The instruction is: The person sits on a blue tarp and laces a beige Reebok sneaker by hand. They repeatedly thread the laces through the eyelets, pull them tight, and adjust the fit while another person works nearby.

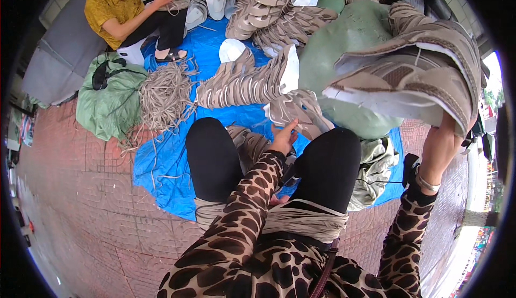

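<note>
My right hand (443, 145), raised at the right, grips a nested bundle of brown-and-tan shoe uppers (414, 75) by its lower end. White lining shows along their edges. Between my knees, my left hand (285, 137) has its fingers apart, next to the lower edge of another tan shoe upper (298, 112). Whether its fingertips touch that upper is hard to tell. More uppers (250, 145) lie partly hidden behind my left knee. A long row of nested uppers (242, 85) rests on the blue tarp (161, 166) ahead. Tan laces (306, 223) lie in a bundle across my lap.
Large green sacks (349, 51) stand behind the tarp, with heaped uppers (293, 24) beside them. A tangled lace pile (166, 91) and green bag (110, 99) are at the left. At the far left, a seated person in yellow (115, 8) handles a shoe upper. Red paving (91, 190) surrounds the tarp.
</note>
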Demonstrator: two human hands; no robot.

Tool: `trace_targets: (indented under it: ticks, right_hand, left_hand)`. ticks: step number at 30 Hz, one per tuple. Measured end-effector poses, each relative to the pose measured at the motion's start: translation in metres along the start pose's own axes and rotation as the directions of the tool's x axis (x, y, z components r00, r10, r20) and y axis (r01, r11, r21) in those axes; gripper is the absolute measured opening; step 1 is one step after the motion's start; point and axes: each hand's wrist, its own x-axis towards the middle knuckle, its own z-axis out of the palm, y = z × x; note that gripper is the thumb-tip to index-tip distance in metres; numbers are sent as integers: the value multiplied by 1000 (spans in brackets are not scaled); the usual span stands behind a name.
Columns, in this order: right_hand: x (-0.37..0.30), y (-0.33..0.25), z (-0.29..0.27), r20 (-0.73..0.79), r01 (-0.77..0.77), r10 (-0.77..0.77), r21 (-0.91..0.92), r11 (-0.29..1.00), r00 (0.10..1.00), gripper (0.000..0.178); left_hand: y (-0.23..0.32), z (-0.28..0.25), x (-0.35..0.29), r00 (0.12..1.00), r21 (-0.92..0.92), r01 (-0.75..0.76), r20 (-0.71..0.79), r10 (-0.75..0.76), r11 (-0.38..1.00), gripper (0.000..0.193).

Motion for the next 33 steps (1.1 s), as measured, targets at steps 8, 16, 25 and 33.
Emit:
trace_targets:
  ticks: [8,16,25,33]
  right_hand:
    - [3,44,35,77,220,-209,-172,960,975,74]
    - [-2,91,67,474,387,-120,-517,763,872,71]
    - [14,176,43,605,196,379,-673,713,700,28]
    - [-5,192,-9,178,-443,482,-218,870,858,37]
  left_hand:
    - [130,-16,-44,947,201,-317,6,322,927,64]
    - [283,-4,-197,316,521,-853,535,783,-12,47]
    - [351,-2,-311,65,265,-963,396,916,-47,43]
    - [360,-15,-325,151,444,-890,501,852,-103,39]
